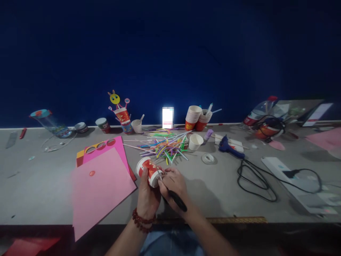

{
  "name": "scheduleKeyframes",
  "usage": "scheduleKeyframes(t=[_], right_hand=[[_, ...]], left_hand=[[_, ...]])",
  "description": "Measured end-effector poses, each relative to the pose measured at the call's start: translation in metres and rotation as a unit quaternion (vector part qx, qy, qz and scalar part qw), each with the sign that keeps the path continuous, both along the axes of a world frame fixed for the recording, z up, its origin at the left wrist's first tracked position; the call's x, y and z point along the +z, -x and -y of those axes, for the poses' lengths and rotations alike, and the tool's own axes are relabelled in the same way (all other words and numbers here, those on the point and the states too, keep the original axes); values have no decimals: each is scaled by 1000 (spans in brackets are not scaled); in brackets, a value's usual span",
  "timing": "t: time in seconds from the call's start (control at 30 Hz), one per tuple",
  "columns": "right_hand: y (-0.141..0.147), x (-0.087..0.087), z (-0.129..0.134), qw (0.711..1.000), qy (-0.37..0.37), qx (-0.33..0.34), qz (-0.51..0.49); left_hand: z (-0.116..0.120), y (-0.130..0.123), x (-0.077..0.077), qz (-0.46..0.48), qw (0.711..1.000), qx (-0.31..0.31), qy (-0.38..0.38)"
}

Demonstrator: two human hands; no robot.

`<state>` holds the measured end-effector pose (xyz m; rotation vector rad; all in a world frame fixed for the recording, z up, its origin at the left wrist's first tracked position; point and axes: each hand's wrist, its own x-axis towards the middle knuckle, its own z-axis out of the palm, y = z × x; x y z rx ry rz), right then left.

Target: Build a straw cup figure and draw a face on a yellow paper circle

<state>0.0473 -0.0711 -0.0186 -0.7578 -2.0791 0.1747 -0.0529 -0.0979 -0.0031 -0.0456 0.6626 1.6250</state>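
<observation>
A red and white paper cup (150, 170) lies tilted on its side in my left hand (148, 199), whose fingers and thumb wrap round it. Close against the cup's right end, my right hand (174, 186) is closed round a tool with a black handle (178, 201). The tool's thin metal part points at that end of the cup; its tip is hard to make out. Just beyond the cup lies a heap of coloured sticks (166, 145).
Pink paper sheets (103, 188) overhang the table's front edge at left. Cup stacks (193, 119), a white cup (195, 142) and tape (208, 158) stand beyond my hands. A blue glue gun (230, 148), its cable and a power strip (290, 181) lie at right.
</observation>
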Motion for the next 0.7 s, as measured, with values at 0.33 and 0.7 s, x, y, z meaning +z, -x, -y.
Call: scheduleKeyframes(t=[0.33, 0.7], right_hand=[[-4, 2, -3, 1000, -18, 6, -6], [-3, 11, 1, 1000, 16, -22, -14]], left_hand=[[3, 20, -2, 100, 988, -101, -57], [-3, 20, -3, 81, 995, -60, -22]])
